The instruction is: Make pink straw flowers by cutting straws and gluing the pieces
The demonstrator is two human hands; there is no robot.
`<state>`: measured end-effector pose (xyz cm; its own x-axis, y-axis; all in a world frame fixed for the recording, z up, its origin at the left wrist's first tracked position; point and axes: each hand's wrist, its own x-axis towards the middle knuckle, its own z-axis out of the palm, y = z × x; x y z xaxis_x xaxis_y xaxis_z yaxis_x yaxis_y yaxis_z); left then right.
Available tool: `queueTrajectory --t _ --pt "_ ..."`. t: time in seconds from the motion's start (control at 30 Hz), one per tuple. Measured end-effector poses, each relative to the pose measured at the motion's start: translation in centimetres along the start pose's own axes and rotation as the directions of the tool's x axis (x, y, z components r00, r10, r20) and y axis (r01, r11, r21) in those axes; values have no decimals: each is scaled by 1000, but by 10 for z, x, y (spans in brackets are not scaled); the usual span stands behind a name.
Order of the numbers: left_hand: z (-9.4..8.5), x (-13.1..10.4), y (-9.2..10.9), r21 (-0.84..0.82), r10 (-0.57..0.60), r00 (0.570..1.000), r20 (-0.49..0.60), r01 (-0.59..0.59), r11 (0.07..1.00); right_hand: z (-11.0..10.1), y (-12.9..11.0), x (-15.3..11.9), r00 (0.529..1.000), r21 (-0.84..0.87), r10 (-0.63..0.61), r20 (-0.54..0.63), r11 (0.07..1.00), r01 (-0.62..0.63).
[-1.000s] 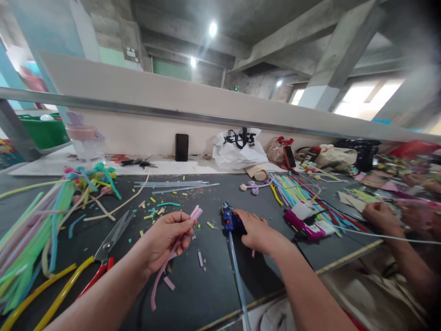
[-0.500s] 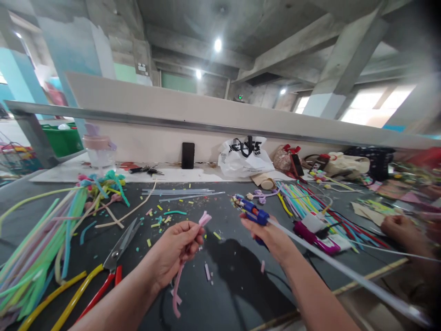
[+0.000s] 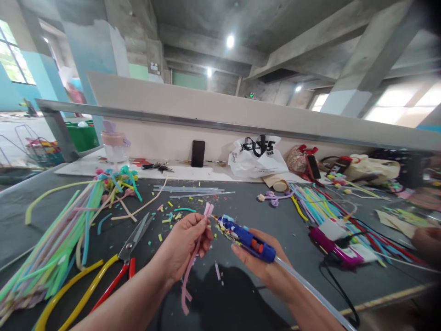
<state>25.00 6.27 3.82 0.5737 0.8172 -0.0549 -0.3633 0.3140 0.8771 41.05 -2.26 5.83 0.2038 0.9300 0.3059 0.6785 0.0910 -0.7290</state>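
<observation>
Between the thumb and fingers of my left hand (image 3: 189,241) is a pink pipe cleaner (image 3: 188,280). Its folded top stands above the fingertips and a long tail hangs below. My right hand (image 3: 263,257) grips a blue hot glue gun (image 3: 246,236) with a clear glue stick (image 3: 310,289) running out of its back. The gun's nozzle points left, at or very close to the pink top; whether they touch I cannot tell. Scissors (image 3: 127,248) with yellow and red handles lie open beside my left forearm.
Bundled pastel pipe cleaners (image 3: 51,248) lie at the left, more (image 3: 320,207) at the right. Clear glue sticks (image 3: 193,191) and small offcuts are scattered mid-table. A purple device (image 3: 330,250) with cables sits right. Behind stand a phone (image 3: 198,154) and white bag (image 3: 258,158). Another person's hand (image 3: 427,239) is far right.
My right hand has brought the glue gun left and down, so its nozzle is now at the pink pipe cleaner's top. The whole view has shifted slightly left.
</observation>
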Motion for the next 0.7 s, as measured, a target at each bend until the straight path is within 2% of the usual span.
queueTrajectory --t 0.17,0.43,0.7 --pt "0 -1 -1 44 14 1000 11 -15 999 1 1 1 999 -43 48 14 998 -48" --pt "1 -2 0 102 46 999 16 -48 994 6 7 3 998 -75 55 12 996 -54" --pt "1 -2 1 117 33 999 8 -34 993 9 12 5 1000 -168 -7 -24 986 3"
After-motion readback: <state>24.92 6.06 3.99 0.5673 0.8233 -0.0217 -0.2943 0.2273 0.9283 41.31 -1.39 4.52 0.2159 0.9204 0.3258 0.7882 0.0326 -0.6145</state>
